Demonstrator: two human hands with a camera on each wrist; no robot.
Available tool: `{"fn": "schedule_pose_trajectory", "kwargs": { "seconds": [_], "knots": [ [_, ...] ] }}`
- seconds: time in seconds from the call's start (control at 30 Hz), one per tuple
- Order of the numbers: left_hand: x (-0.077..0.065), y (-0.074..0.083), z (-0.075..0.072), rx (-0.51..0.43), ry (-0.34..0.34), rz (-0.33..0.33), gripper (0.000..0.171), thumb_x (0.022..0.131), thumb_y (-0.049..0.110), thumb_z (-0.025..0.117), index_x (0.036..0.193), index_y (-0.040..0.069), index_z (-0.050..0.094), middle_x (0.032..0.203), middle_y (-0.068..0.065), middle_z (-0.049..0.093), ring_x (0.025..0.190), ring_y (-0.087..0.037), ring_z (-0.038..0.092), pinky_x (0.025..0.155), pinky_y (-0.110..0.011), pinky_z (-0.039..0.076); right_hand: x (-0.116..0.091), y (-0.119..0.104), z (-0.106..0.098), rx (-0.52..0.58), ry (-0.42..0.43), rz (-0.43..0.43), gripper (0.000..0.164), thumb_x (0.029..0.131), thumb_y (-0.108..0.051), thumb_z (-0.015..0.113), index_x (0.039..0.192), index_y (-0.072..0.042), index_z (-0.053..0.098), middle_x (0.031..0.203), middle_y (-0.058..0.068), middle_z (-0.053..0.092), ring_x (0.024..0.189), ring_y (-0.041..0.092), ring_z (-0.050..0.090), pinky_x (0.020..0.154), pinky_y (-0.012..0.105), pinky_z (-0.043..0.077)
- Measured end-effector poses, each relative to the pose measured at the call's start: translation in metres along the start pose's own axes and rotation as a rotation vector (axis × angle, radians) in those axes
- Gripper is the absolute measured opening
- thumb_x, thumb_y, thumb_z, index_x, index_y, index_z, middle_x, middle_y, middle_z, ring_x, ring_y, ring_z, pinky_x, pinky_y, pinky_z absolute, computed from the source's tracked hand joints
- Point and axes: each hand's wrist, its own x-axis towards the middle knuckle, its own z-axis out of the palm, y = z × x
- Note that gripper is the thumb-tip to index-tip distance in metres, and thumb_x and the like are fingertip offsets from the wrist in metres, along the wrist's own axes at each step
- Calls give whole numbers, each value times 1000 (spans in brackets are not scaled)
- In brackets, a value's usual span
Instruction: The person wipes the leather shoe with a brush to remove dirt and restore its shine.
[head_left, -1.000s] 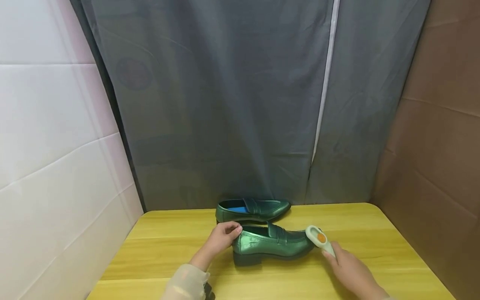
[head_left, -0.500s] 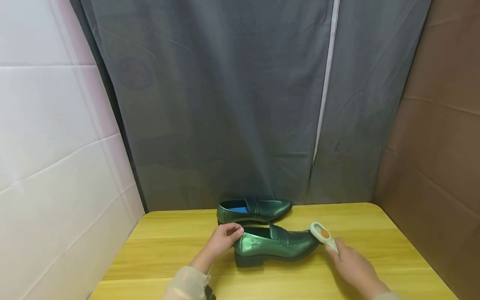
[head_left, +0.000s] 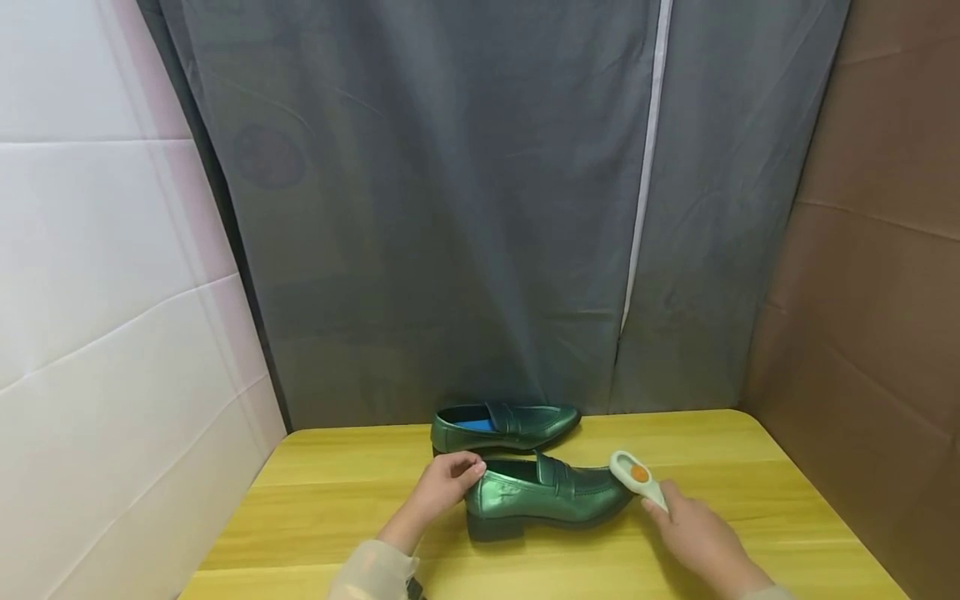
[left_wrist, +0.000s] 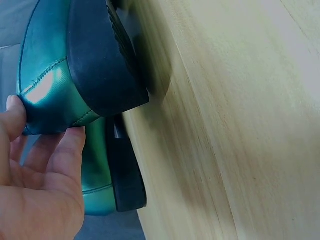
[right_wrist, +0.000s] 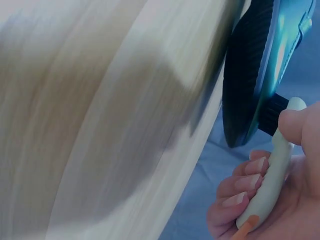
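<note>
A metallic green loafer (head_left: 555,496) stands on its sole, toe to the right, in the head view. My left hand (head_left: 438,490) pinches the rim at its heel, thumb on one side and fingers on the other, as the left wrist view also shows at the heel counter (left_wrist: 47,102). In my right hand (head_left: 701,533) is a pale green shoe brush (head_left: 637,477) with an orange spot. Its dark bristles (right_wrist: 271,114) meet the loafer's toe in the right wrist view, while my fingers (right_wrist: 242,185) curl round the handle.
Behind the first loafer, a matching green loafer (head_left: 525,425) with a blue patch inside stands near the back edge of the yellow wooden table (head_left: 300,500). A grey curtain (head_left: 450,250) hangs behind. White panels (head_left: 112,333) flank the left, a brown one (head_left: 862,333) the right.
The brush has gone slightly outward past the toe tip, then back left onto the toe. My left hand has kept its pinch on the heel, and the loafers stay in place.
</note>
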Motion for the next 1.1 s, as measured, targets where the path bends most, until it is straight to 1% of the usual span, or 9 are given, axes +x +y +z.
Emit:
{"fn": "schedule_pose_trajectory", "kwargs": {
  "seconds": [0.13,0.23,0.4,0.53,0.67,0.73,0.93,1.0,1.1],
  "knots": [
    [1,1,1,4,1,6,26,99,21,66,110,-2,71,97,-9,70,80,-14,56,65,-25,49,-2,-3,4,11,0,-4,34,103,-44,54,109,-10,51,70,5,52,62,21,49,51,37,37],
    [0,1,1,2,2,1,25,99,21,66,110,-2,71,97,-9,71,79,-13,56,64,-25,49,-3,-6,5,18,-10,5,32,103,-42,55,109,-11,52,71,5,53,62,20,49,52,37,38],
    [-1,0,1,-7,1,-2,27,99,22,66,110,-2,70,93,-7,69,76,-11,54,62,-25,48,-5,-10,3,24,-19,-8,29,102,-40,57,107,-12,53,70,4,51,62,20,47,52,36,36],
    [0,-3,1,-9,-4,-12,29,100,25,65,110,-2,70,91,-4,68,76,-9,54,63,-24,48,-6,-13,4,16,-7,-26,28,101,-41,59,105,-14,53,68,3,49,60,20,46,51,36,35],
    [1,-5,0,5,-4,-15,31,100,27,65,111,-2,70,92,-3,68,75,-9,55,62,-24,49,-8,-16,6,14,-6,-41,28,100,-41,60,108,-15,54,71,3,51,62,19,48,53,36,37],
    [2,-5,0,6,-2,-20,30,99,27,66,110,0,70,91,-3,67,75,-10,54,62,-25,48,-8,-18,7,24,-13,-44,29,100,-41,61,109,-14,55,73,3,53,63,19,49,54,37,38],
    [2,-2,0,-3,-5,-25,32,99,28,65,111,-1,70,88,-2,65,75,-12,53,61,-26,47,-8,-23,9,61,-56,-40,26,101,-40,60,107,-15,54,75,2,53,65,18,49,56,37,39],
    [2,-1,-1,-7,-6,-26,32,99,28,65,111,-2,69,88,-2,65,75,-12,53,62,-26,47,-8,-23,10,70,-57,-44,25,101,-39,60,108,-16,54,76,1,54,66,18,49,56,37,40],
    [2,-1,-1,-3,-3,-24,30,99,27,66,110,0,70,87,-2,65,74,-12,53,62,-26,47,-8,-25,12,103,-61,-56,25,100,-38,61,110,-16,55,75,0,53,67,17,49,58,36,40]
  ]
}}
